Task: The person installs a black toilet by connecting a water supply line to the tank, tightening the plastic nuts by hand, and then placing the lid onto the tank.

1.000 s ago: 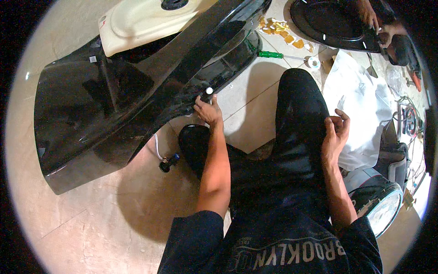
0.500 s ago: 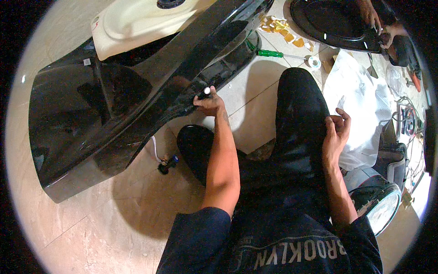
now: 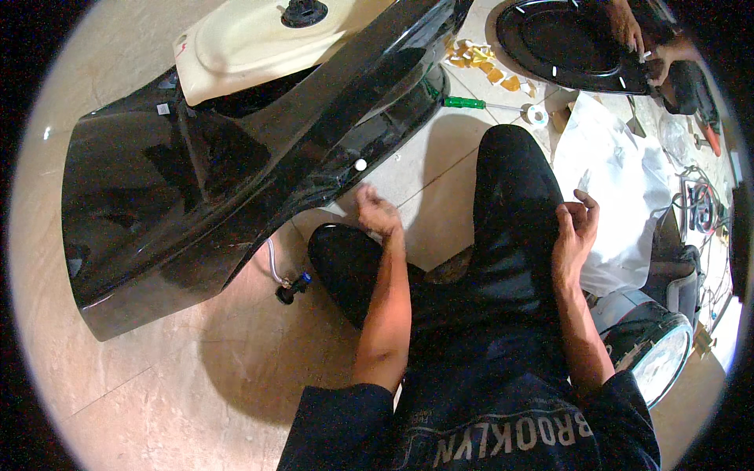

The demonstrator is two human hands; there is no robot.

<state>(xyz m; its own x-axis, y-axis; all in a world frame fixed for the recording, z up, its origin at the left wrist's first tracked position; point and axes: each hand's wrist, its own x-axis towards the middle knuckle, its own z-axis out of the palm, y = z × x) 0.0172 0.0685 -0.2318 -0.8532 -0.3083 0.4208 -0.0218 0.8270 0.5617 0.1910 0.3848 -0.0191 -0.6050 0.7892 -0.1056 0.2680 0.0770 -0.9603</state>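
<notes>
Cap, white, already sits at the edge of the black fixture, while the hose shows a free end, seemingly left unconnected, the blurred left hand near the cap, grip unclear, and the right hand half-curled, seemingly empty, beside the thigh.

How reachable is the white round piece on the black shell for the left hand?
Likely yes: the left hand, though blurred, is close by, just below the white round piece in the view. Nothing visible blocks the gap, and the piece shows uncovered near the black shell's edge.
</notes>
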